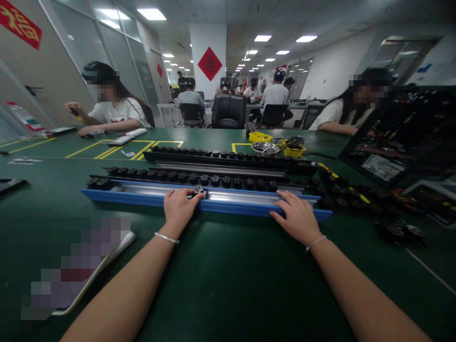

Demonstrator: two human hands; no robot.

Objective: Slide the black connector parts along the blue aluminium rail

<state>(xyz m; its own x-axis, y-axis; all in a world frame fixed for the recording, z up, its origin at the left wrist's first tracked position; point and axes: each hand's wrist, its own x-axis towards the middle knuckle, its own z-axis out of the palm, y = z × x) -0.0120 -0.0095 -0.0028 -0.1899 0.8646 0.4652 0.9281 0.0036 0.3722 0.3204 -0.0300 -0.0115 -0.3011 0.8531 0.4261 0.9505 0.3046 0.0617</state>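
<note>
The left hand [178, 208] has its grip closed on the black roller [198, 189] in the blue rail [235, 208], near on the surface [231, 275]; the right hand [298, 217], open, should steady it gently.

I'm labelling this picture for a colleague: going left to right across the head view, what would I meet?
Clear bottle, seated person in a white top, left hand, black office chair, right hand, large dark panel.

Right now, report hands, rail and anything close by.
Left hand at black part, in blue rail. Right hand open on rail's right end. Black rails close behind.
</note>
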